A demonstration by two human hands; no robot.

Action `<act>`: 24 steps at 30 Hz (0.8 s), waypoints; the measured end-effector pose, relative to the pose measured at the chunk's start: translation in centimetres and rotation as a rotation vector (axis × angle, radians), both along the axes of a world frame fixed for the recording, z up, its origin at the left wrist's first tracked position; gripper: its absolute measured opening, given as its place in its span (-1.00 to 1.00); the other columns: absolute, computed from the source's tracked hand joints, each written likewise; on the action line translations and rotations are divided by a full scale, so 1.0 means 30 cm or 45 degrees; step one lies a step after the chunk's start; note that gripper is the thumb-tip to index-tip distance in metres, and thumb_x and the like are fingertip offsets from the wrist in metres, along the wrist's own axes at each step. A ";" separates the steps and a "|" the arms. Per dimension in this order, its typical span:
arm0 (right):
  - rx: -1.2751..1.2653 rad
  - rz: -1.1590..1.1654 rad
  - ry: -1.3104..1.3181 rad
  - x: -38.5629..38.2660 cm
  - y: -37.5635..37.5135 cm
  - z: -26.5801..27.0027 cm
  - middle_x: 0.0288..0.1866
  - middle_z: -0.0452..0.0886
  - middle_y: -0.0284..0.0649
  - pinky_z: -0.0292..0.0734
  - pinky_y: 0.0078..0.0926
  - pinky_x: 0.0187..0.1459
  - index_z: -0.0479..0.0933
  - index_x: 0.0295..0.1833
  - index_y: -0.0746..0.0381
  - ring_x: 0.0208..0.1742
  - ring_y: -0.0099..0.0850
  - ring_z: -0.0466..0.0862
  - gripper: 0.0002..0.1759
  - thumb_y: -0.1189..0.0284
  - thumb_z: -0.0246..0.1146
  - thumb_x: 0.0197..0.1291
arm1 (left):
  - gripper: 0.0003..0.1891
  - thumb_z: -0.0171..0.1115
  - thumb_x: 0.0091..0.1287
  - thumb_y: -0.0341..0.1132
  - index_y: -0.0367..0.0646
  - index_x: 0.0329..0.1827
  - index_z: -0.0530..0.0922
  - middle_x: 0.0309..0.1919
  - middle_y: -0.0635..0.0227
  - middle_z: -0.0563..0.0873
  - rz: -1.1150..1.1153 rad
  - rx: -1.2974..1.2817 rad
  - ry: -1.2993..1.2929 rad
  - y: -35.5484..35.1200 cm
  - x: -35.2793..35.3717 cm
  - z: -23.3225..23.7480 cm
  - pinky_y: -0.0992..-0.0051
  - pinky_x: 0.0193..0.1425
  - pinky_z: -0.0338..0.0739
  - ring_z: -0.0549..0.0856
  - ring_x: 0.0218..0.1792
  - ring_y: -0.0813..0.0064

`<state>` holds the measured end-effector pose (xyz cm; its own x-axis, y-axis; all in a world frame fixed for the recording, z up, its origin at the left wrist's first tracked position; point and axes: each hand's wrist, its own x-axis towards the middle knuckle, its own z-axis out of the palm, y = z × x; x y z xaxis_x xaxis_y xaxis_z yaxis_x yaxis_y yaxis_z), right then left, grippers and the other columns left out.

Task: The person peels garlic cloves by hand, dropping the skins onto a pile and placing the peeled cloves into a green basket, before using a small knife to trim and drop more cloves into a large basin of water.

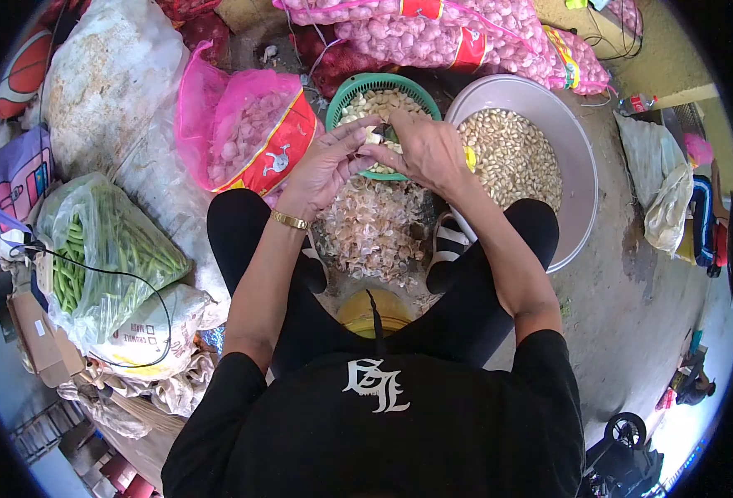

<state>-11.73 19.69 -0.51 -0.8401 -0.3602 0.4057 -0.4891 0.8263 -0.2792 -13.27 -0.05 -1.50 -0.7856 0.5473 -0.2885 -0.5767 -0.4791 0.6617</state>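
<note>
My left hand [331,164], with a gold watch on the wrist, pinches a pale garlic clove [373,137] between thumb and fingers. Close against it, my right hand [433,155] is closed around what looks like a small knife; a yellow handle end [470,158] pokes out beside the palm, and the blade is mostly hidden by the fingers. Both hands are over the near rim of a green plastic basket [351,86] holding peeled garlic cloves [375,102]. To the right, a large pale basin [579,178] contains many unpeeled garlic cloves [511,158].
Garlic skins [375,224] lie heaped between my feet. A pink mesh bag of garlic [246,137] stands at the left, with more garlic sacks [499,41] along the back. Farther left sits a clear bag of green pods [105,257]. Another person [694,383] is far off right.
</note>
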 end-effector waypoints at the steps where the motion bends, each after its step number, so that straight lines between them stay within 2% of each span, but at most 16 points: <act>1: -0.004 0.008 0.001 0.002 -0.002 -0.005 -0.50 0.57 -0.09 0.50 -0.19 -0.48 0.45 -0.21 0.27 -0.42 -0.11 0.66 -0.44 -0.07 0.30 0.14 | -0.60 0.10 0.48 -0.35 -0.36 0.30 0.39 -0.12 0.32 0.65 -0.014 0.010 -0.014 -0.002 0.000 0.001 0.56 0.02 0.72 0.71 -0.17 0.59; 3: -0.009 0.014 -0.002 0.011 -0.011 -0.002 -0.51 0.56 -0.09 0.50 -0.19 -0.49 0.44 -0.24 0.27 -0.43 -0.10 0.65 -0.43 -0.08 0.30 0.15 | -0.61 0.10 0.48 -0.36 -0.36 0.30 0.39 -0.15 0.31 0.66 -0.032 0.021 -0.031 -0.009 0.000 -0.010 0.56 0.01 0.73 0.72 -0.19 0.59; 5: -0.015 0.023 0.056 0.020 -0.021 0.021 -0.59 0.55 -0.06 0.49 -0.20 -0.56 0.41 -0.33 0.29 -0.54 -0.08 0.63 -0.41 -0.10 0.30 0.14 | -0.62 0.10 0.47 -0.37 -0.37 0.28 0.39 -0.17 0.29 0.67 -0.063 0.033 -0.022 -0.017 -0.009 -0.038 0.56 0.00 0.72 0.73 -0.20 0.56; 12: -0.040 0.031 0.117 0.020 -0.002 0.040 -0.58 0.53 -0.10 0.50 -0.25 -0.51 0.38 -0.36 0.28 -0.51 -0.13 0.64 -0.35 -0.17 0.30 0.10 | -0.62 0.11 0.47 -0.39 -0.37 0.28 0.39 -0.16 0.22 0.68 -0.010 0.016 -0.081 0.008 -0.004 0.004 0.58 -0.07 0.71 0.73 -0.17 0.48; 15: -0.072 -0.012 0.124 0.016 -0.005 0.025 -0.55 0.53 -0.15 0.49 -0.25 -0.51 0.43 -0.31 0.25 -0.47 -0.16 0.65 -0.37 -0.13 0.40 -0.01 | -0.63 0.12 0.47 -0.39 -0.38 0.27 0.40 -0.13 0.17 0.67 0.001 0.068 -0.077 0.002 -0.012 -0.027 0.56 -0.07 0.70 0.73 -0.13 0.45; 24: -0.010 -0.034 0.150 0.011 0.001 0.024 -0.55 0.54 -0.17 0.47 -0.27 -0.53 0.43 -0.31 0.25 -0.48 -0.19 0.65 -0.36 -0.15 0.40 -0.02 | -0.64 0.11 0.47 -0.40 -0.39 0.25 0.42 -0.02 0.15 0.65 0.050 0.106 -0.042 0.008 -0.008 -0.035 0.48 0.10 0.65 0.70 -0.02 0.37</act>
